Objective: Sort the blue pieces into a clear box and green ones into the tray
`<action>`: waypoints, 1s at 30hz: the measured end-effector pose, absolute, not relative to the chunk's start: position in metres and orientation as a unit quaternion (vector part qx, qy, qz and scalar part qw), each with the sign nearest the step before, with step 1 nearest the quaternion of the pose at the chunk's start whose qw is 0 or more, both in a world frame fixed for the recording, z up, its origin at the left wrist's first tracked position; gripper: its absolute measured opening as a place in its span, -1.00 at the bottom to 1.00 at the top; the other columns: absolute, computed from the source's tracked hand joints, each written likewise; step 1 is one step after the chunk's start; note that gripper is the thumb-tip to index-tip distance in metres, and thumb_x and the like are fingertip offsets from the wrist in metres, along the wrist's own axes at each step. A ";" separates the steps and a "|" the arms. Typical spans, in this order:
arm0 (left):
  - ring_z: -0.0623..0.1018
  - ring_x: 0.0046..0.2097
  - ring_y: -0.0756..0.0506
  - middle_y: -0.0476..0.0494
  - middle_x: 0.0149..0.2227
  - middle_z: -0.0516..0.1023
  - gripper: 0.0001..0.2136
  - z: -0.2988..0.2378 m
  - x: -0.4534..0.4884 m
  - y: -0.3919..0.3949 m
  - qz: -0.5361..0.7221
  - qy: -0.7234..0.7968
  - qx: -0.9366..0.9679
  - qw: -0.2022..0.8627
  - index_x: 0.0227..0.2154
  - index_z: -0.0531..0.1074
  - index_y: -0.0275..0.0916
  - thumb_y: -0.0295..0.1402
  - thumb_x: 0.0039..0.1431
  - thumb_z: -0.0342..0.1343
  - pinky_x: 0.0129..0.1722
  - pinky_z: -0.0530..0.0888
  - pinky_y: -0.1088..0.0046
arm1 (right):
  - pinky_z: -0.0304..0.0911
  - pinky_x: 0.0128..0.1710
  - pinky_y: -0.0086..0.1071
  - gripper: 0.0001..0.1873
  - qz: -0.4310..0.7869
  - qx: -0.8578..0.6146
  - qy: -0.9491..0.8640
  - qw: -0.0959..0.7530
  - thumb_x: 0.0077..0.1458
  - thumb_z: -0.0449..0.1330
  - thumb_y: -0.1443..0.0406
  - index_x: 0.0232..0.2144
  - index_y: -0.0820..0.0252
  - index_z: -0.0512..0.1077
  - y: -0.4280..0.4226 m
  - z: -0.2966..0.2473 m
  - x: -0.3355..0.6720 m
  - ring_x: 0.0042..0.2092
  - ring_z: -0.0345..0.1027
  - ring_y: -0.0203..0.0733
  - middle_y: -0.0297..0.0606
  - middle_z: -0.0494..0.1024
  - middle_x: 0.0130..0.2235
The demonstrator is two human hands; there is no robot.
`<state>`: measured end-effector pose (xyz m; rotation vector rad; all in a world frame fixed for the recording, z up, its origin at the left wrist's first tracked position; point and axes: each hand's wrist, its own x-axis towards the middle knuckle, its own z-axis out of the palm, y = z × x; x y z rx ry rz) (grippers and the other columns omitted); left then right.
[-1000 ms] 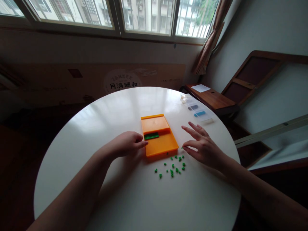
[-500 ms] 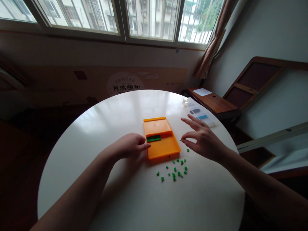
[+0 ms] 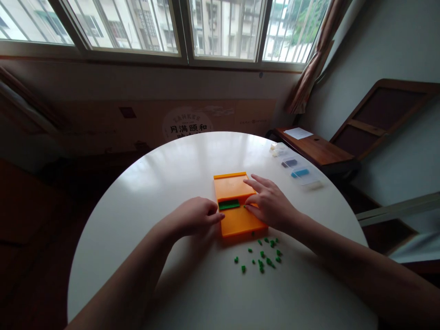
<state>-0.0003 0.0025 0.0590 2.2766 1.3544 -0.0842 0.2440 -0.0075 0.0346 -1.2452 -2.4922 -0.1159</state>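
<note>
A shallow orange plastic tray (image 3: 240,223) sits on the table, its back part a raised, paler panel (image 3: 231,187). Against the step of that panel, at the left, lies a row of green toy bricks (image 3: 229,204). My left hand (image 3: 200,214) is closed at the tray's left edge, thumb over the rim and the other fingers curled. Above the tray's right half, my right hand (image 3: 270,203) pinches a small green brick (image 3: 244,206) between thumb and forefinger, its other fingers spread. Several loose green bricks (image 3: 262,254) lie scattered in front of the tray.
The round white table (image 3: 154,183) fills the middle of the view. Clear plastic boxes (image 3: 299,173) with blue and dark pieces stand near its far right edge. Beyond them is a wooden chair (image 3: 319,151) with a paper sheet on it. A window spans the back.
My right hand has moved left, from beside the tray to above it, carrying the small green brick. My left hand stays at the tray's left edge. The view has shifted slightly.
</note>
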 end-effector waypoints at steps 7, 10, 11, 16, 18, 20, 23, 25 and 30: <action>0.34 -0.52 -0.02 -0.02 -0.54 0.45 -0.59 0.058 -0.001 0.003 -0.034 0.496 0.832 0.245 -0.59 0.35 -0.19 0.01 0.17 -0.07 -0.54 0.16 0.44 | 0.03 0.24 0.13 -0.78 -0.024 -0.428 -0.880 0.202 0.07 0.22 0.40 -0.30 0.04 0.63 -0.014 0.038 0.254 0.34 -0.04 0.15 -0.15 0.24 0.29; 0.33 -0.52 -0.02 -0.03 -0.55 0.44 -0.58 0.058 -0.001 0.004 -0.036 0.494 0.834 0.241 -0.59 0.36 -0.20 0.02 0.17 -0.07 -0.55 0.14 0.43 | -0.01 0.23 0.20 -0.75 -0.014 -0.423 -0.884 0.199 0.05 0.23 0.40 -0.29 -0.02 0.63 -0.015 0.037 0.254 0.35 -0.09 0.19 -0.22 0.18 0.32; 0.33 -0.52 -0.02 -0.03 -0.55 0.45 -0.58 0.058 -0.001 0.004 -0.035 0.494 0.834 0.241 -0.60 0.36 -0.20 0.02 0.17 -0.07 -0.55 0.14 0.43 | -0.03 0.23 0.21 -0.75 -0.011 -0.425 -0.883 0.198 0.05 0.23 0.40 -0.29 -0.03 0.64 -0.015 0.036 0.253 0.35 -0.10 0.20 -0.23 0.17 0.33; 0.33 -0.52 -0.04 -0.03 -0.54 0.46 -0.59 0.058 -0.001 0.004 -0.030 0.500 0.830 0.244 -0.60 0.36 -0.19 0.01 0.16 -0.06 -0.54 0.15 0.42 | -0.06 0.23 0.26 -0.74 -0.011 -0.450 -0.872 0.189 0.06 0.22 0.40 -0.29 -0.05 0.63 -0.012 0.032 0.248 0.35 -0.10 0.22 -0.21 0.17 0.33; 0.34 -0.51 -0.04 -0.03 -0.54 0.46 -0.58 0.057 -0.002 0.004 -0.028 0.501 0.829 0.247 -0.60 0.36 -0.19 0.03 0.16 -0.05 -0.54 0.16 0.42 | -0.06 0.22 0.27 -0.73 -0.017 -0.455 -0.870 0.190 0.06 0.22 0.40 -0.27 -0.05 0.63 -0.011 0.031 0.248 0.35 -0.09 0.22 -0.22 0.17 0.33; 0.35 -0.51 -0.04 -0.03 -0.54 0.46 -0.57 0.057 -0.002 0.004 -0.026 0.500 0.829 0.248 -0.61 0.35 -0.19 0.04 0.15 -0.05 -0.54 0.17 0.43 | -0.06 0.23 0.26 -0.71 -0.023 -0.457 -0.868 0.194 0.06 0.21 0.41 -0.24 -0.06 0.62 -0.010 0.031 0.248 0.35 -0.09 0.21 -0.22 0.16 0.33; 0.34 -0.52 -0.04 -0.02 -0.55 0.44 -0.58 0.057 -0.002 0.004 -0.027 0.500 0.830 0.246 -0.60 0.34 -0.19 0.03 0.16 -0.06 -0.54 0.16 0.43 | -0.05 0.23 0.23 -0.69 -0.030 -0.463 -0.863 0.200 0.06 0.21 0.42 -0.22 -0.07 0.62 -0.010 0.032 0.250 0.35 -0.10 0.20 -0.23 0.16 0.33; 0.33 -0.52 -0.03 -0.02 -0.56 0.44 -0.59 0.056 -0.002 0.004 -0.028 0.500 0.831 0.243 -0.61 0.34 -0.19 0.02 0.16 -0.06 -0.54 0.16 0.43 | -0.05 0.24 0.22 -0.69 -0.031 -0.467 -0.861 0.200 0.06 0.21 0.41 -0.23 -0.07 0.63 -0.010 0.032 0.251 0.35 -0.09 0.21 -0.23 0.16 0.33; 0.33 -0.52 -0.03 -0.02 -0.56 0.44 -0.59 0.055 -0.002 0.003 -0.023 0.502 0.831 0.239 -0.61 0.34 -0.19 0.01 0.15 -0.05 -0.55 0.14 0.43 | -0.04 0.22 0.22 -0.72 -0.023 -0.472 -0.861 0.189 0.09 0.20 0.39 -0.24 -0.06 0.63 -0.009 0.030 0.248 0.35 -0.09 0.21 -0.18 0.17 0.33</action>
